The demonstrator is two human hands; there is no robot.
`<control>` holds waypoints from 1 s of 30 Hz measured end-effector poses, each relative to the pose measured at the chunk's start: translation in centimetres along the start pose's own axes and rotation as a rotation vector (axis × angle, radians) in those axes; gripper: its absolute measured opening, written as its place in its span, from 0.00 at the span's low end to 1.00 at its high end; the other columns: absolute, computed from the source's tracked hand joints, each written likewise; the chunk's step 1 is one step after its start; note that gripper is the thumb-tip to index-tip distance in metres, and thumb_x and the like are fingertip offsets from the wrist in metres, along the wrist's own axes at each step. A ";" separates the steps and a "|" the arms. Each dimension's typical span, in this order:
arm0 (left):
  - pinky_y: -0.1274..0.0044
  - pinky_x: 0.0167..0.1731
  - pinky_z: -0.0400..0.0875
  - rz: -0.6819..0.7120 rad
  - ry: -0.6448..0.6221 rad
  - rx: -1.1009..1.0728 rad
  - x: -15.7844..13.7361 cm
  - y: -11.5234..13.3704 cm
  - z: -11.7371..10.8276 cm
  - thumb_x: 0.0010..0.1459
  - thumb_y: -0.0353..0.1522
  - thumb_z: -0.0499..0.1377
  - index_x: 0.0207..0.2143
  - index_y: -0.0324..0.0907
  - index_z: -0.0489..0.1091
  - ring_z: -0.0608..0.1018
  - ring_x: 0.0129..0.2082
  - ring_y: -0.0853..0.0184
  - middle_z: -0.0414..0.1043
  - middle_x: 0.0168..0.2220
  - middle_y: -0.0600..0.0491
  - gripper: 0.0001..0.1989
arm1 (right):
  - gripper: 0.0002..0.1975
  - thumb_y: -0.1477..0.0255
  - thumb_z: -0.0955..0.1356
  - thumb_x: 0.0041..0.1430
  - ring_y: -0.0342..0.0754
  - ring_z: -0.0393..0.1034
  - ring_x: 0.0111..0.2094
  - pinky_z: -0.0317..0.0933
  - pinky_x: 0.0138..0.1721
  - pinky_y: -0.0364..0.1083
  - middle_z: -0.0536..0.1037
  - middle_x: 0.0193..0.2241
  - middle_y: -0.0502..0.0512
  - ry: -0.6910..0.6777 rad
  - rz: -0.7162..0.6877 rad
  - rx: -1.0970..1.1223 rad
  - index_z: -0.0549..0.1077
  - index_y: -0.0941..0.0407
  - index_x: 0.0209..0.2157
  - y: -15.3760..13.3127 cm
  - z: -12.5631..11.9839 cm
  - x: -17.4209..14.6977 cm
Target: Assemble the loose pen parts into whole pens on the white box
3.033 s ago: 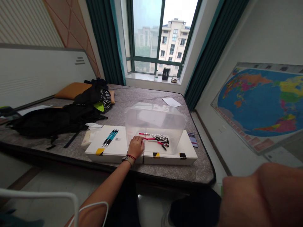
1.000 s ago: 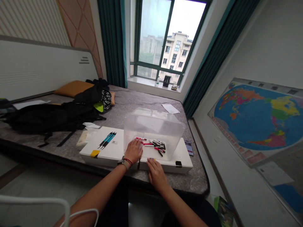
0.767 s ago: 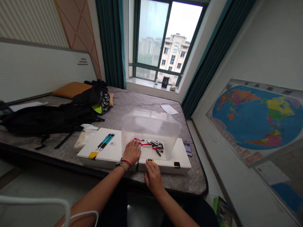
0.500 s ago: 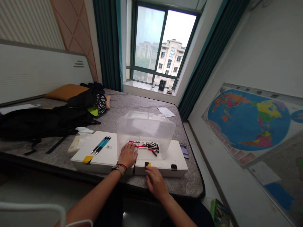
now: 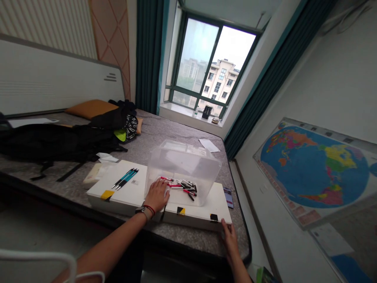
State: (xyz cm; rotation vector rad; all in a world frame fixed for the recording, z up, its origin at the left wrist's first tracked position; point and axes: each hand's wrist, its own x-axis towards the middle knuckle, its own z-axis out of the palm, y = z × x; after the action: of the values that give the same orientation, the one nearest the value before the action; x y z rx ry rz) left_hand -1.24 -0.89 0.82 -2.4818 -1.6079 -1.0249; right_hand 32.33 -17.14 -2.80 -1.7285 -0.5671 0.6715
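Observation:
My left hand lies with fingers stretched out at the open front of a clear plastic bin, its fingertips by the red-and-white pens. Inside the bin is a loose pile of pens, black, white and red, partly behind my fingers. The bin rests on its side across two white boxes. At the front right corner of the right-hand white box, my right hand touches the edge, thumb and fingers apart. Several blue-and-black pens lie side by side on the left-hand white box.
A phone lies right of the boxes on the grey mattress. White tissue and a black backpack are at left, a paper sheet behind the bin. A white curved bar crosses the lower left.
My right hand has moved right along the front edge, from the middle of the right-hand box to its corner. My left hand stays at the bin's opening. The camera view has tilted.

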 end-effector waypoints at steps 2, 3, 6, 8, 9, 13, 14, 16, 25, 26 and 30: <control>0.61 0.56 0.55 0.001 -0.004 -0.002 0.0 0.1 -0.1 0.56 0.33 0.52 0.51 0.44 0.63 0.61 0.58 0.54 0.64 0.53 0.44 0.19 | 0.29 0.52 0.71 0.39 0.59 0.68 0.48 0.67 0.31 0.48 0.73 0.47 0.56 -0.050 0.095 0.040 0.71 0.51 0.44 0.2 0.3 -0.3; 0.61 0.56 0.55 0.000 -0.005 -0.004 0.0 0.1 -0.1 0.56 0.33 0.52 0.51 0.44 0.63 0.61 0.58 0.54 0.64 0.53 0.44 0.19 | 0.30 0.53 0.71 0.38 0.59 0.67 0.49 0.66 0.30 0.47 0.72 0.48 0.56 -0.053 0.130 0.045 0.70 0.50 0.44 0.2 0.4 -0.2; 0.62 0.56 0.56 -0.002 -0.009 -0.003 0.0 0.2 -0.2 0.55 0.33 0.53 0.50 0.44 0.64 0.60 0.58 0.55 0.64 0.53 0.44 0.19 | 0.29 0.53 0.71 0.39 0.58 0.68 0.47 0.67 0.30 0.46 0.73 0.47 0.55 -0.034 0.146 0.059 0.70 0.50 0.45 0.5 0.2 0.6; 0.62 0.56 0.56 -0.003 -0.013 0.005 0.0 0.2 -0.3 0.56 0.33 0.53 0.50 0.43 0.64 0.60 0.58 0.55 0.64 0.53 0.44 0.19 | 0.28 0.54 0.70 0.39 0.56 0.70 0.44 0.67 0.31 0.46 0.74 0.45 0.54 -0.073 0.139 0.102 0.70 0.51 0.44 0.9 0.0 1.4; 0.62 0.56 0.56 -0.005 -0.015 0.009 0.0 0.2 -0.3 0.56 0.33 0.52 0.50 0.43 0.64 0.61 0.58 0.55 0.64 0.53 0.44 0.19 | 0.27 0.55 0.71 0.39 0.55 0.71 0.43 0.68 0.32 0.45 0.75 0.45 0.53 -0.104 0.139 0.131 0.71 0.51 0.43 1.1 -0.2 1.9; 0.63 0.55 0.57 -0.003 -0.024 0.023 -0.1 0.2 -0.4 0.56 0.33 0.52 0.51 0.42 0.63 0.61 0.58 0.56 0.64 0.53 0.45 0.19 | 0.25 0.59 0.72 0.38 0.52 0.72 0.42 0.67 0.37 0.45 0.76 0.42 0.51 -0.203 0.158 0.221 0.72 0.53 0.40 1.5 -0.8 3.9; 0.63 0.55 0.57 -0.001 -0.025 0.028 -0.1 0.2 -0.4 0.56 0.34 0.51 0.52 0.42 0.63 0.61 0.58 0.56 0.64 0.53 0.45 0.20 | 0.24 0.59 0.72 0.38 0.52 0.72 0.42 0.67 0.37 0.45 0.76 0.42 0.52 -0.214 0.159 0.233 0.72 0.54 0.40 1.4 -0.8 4.4; 0.63 0.55 0.57 0.000 -0.025 0.038 -0.1 0.2 -0.4 0.57 0.34 0.51 0.52 0.42 0.62 0.61 0.58 0.56 0.64 0.53 0.45 0.20 | 0.23 0.60 0.72 0.39 0.53 0.72 0.43 0.68 0.37 0.46 0.76 0.41 0.52 -0.219 0.155 0.249 0.72 0.54 0.39 1.3 -0.8 4.9; 0.62 0.54 0.58 -0.031 0.003 0.024 0.0 0.0 0.1 0.57 0.34 0.51 0.50 0.43 0.64 0.62 0.57 0.55 0.65 0.52 0.45 0.18 | 0.22 0.58 0.71 0.40 0.55 0.70 0.47 0.69 0.36 0.47 0.77 0.42 0.51 -0.110 0.132 0.185 0.73 0.52 0.40 3.2 -0.4 2.3; 0.62 0.54 0.58 -0.027 0.004 0.014 0.0 0.0 0.1 0.57 0.34 0.52 0.50 0.43 0.64 0.62 0.57 0.55 0.65 0.52 0.45 0.18 | 0.23 0.58 0.71 0.41 0.56 0.70 0.47 0.69 0.36 0.47 0.77 0.42 0.52 -0.102 0.120 0.173 0.74 0.52 0.40 3.4 -0.4 2.1; 0.61 0.54 0.58 -0.009 0.010 -0.011 -0.1 -0.2 0.1 0.57 0.33 0.52 0.50 0.44 0.64 0.62 0.57 0.55 0.64 0.53 0.45 0.18 | 0.25 0.56 0.69 0.42 0.57 0.71 0.45 0.69 0.37 0.49 0.77 0.42 0.53 -0.111 0.047 0.062 0.73 0.53 0.43 2.6 -1.2 1.5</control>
State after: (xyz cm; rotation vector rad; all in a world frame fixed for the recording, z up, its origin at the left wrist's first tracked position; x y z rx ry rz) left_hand -1.35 -0.87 0.62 -2.4749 -1.6168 -1.0478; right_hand 34.31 -17.58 -5.35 -1.6581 -0.5775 0.8142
